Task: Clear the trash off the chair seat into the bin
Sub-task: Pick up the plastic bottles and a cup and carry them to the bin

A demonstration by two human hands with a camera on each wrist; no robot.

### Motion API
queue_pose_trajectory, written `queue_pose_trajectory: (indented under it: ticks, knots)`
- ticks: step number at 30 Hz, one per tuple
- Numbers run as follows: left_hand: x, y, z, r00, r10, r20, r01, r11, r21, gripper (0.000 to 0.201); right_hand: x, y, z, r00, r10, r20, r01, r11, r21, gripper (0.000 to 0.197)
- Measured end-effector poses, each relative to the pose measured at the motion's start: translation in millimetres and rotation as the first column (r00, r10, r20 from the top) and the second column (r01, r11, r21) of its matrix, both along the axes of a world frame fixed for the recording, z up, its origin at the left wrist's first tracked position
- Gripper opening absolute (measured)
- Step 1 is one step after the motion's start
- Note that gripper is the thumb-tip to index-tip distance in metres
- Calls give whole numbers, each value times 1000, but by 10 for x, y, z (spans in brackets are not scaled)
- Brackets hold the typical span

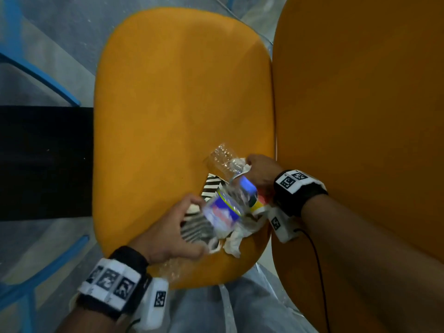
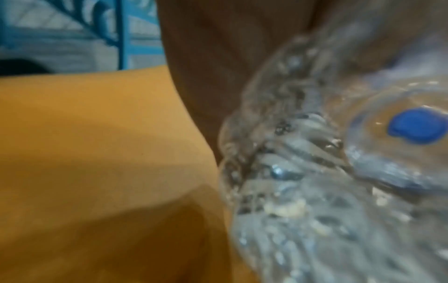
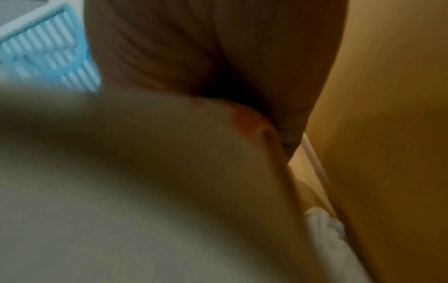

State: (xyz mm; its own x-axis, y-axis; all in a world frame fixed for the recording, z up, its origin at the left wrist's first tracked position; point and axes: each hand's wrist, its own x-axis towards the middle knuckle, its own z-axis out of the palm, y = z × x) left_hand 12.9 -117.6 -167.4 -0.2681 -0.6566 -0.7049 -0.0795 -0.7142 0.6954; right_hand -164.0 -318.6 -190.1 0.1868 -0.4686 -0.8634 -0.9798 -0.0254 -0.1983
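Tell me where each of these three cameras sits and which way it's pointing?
Head: worn on the head, looks down at the orange seat; left hand and right hand gather trash.
Left wrist: looks along the palm at a clear bottle.
Right wrist: blurred; palm, seat back.
Shared: the bottle shows in head and left-wrist views.

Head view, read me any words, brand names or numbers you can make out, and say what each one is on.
None can be read.
Bottle label: blue, white and red print, too blurred.
Wristband markers: black-and-white square codes, no words.
Striped wrapper: pattern only.
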Motion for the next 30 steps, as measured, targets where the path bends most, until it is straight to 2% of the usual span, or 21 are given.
queue_pose_trajectory:
  ticks: [2, 3, 5, 6, 8, 9, 11, 13, 15, 17, 19, 21, 23, 26, 28, 29, 30]
  knots:
    - [72, -83, -71, 984, 173, -45, -171, 984, 46, 86, -67, -9, 42, 990, -133, 53, 131, 991, 30, 89]
    - [78, -143, -117, 975, 218, -47, -215, 975, 64, 89, -90, -4, 66, 979, -190, 80, 187, 982, 36, 95]
    - [37, -285, -193, 972, 225, -62, -220, 972, 78, 99, -109, 16, 70, 976, -193, 102, 195, 981, -7, 93]
    - [-8, -352, -215, 973, 214, -83, -206, 975, 86, 102, -91, 31, 54, 982, -170, 81, 174, 984, -33, 89]
    - [-98, -437, -240, 972, 191, -139, -179, 979, 96, 94, -19, 64, 27, 1000, -13, 0, 13, 999, -44, 79]
    - [-135, -472, -227, 969, 180, -167, -164, 981, 104, 84, 27, 78, 9, 996, 87, -22, -88, 995, -47, 65]
    - [-176, -527, -193, 960, 163, -227, -136, 982, 131, 71, 107, 81, 45, 975, 217, -38, -219, 974, -55, 17]
    - [-178, -566, -206, 951, 161, -263, -130, 983, 131, 71, 100, 83, 48, 967, 253, -19, -253, 967, -37, 34]
    - [-159, -599, -257, 945, 184, -270, -154, 980, 130, 74, 44, 89, 72, 989, 134, 65, -135, 991, 0, 25]
    - [-139, -605, -292, 938, 219, -267, -187, 972, 140, 74, -47, 110, 117, 973, -133, 187, 131, 991, 21, 10]
    - [-92, -563, -325, 923, 254, -288, -224, 965, 134, 72, -122, 110, 225, 877, -395, 275, 406, 914, 17, 12]
    - [-6, -475, -330, 898, 310, -313, -284, 951, 126, 70, -204, 99, 347, 801, -505, 320, 536, 844, -10, 19]
    - [142, -366, -319, 843, 410, -348, -385, 912, 143, 74, -274, 125, 489, 784, -513, 350, 558, 829, -35, 17]
    - [342, -207, -212, 659, 567, -494, -475, 823, 311, 85, -370, 353, 623, 781, -521, 345, 536, 842, 60, 13]
    - [394, -87, -174, 577, 625, -525, -500, 779, 378, 76, -405, 599, 635, 803, -513, 305, 503, 856, 115, 9]
    - [385, -25, -170, 523, 655, -545, -504, 754, 422, 66, -413, 724, 599, 818, -502, 280, 496, 863, 96, 14]
    - [355, 38, -146, 440, 665, -604, -486, 742, 462, 53, -441, 830, 532, 836, -484, 258, 485, 872, 64, 27]
